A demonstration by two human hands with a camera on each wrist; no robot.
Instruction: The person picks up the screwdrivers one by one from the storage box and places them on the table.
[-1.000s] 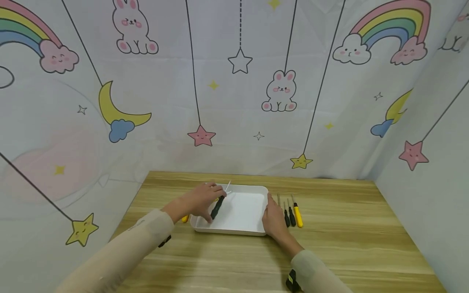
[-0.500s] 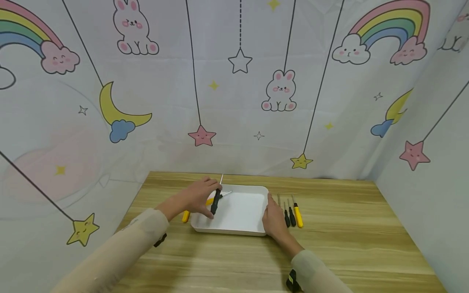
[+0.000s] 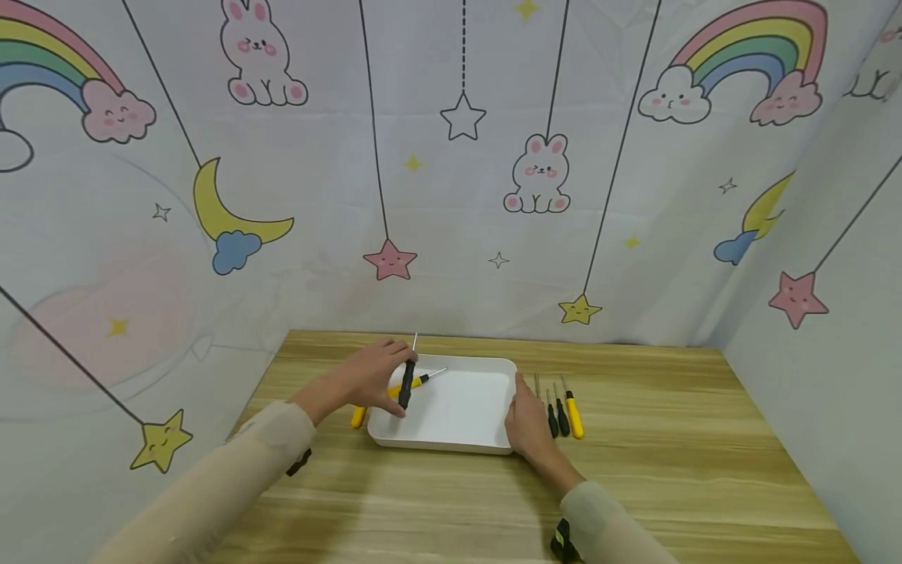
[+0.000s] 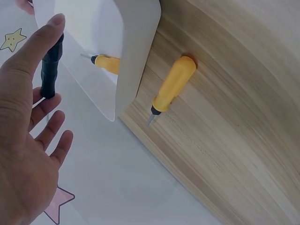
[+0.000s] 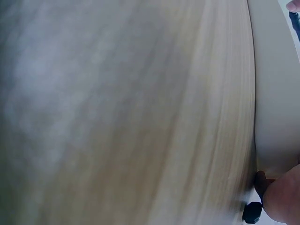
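My left hand [image 3: 366,377] pinches a black-handled screwdriver [image 3: 406,386] near the handle's two ends, with its thin shaft pointing away from me. The tool is above the left side of a white tray [image 3: 465,411]. In the left wrist view, the thumb is at one end of the black handle [image 4: 49,72] and fingertips at the other. Inside the tray lies a yellow-handled screwdriver [image 3: 417,383], partly hidden behind the black one in the head view. My right hand [image 3: 528,419] holds the tray's right edge; its digits show at the tray's corner in the right wrist view.
Left of the tray, another yellow screwdriver [image 4: 174,84] lies on the wooden table [image 3: 676,462]. Several screwdrivers lie in a row to the right, with black handles [image 3: 561,421] and one yellow handle [image 3: 574,417]. A patterned cloth [image 3: 458,188] hangs behind the table.
My left hand has moved left and slightly back with the black screwdriver, which has turned more straight away from me. More of the yellow screwdriver in the tray shows. The right hand stays put.
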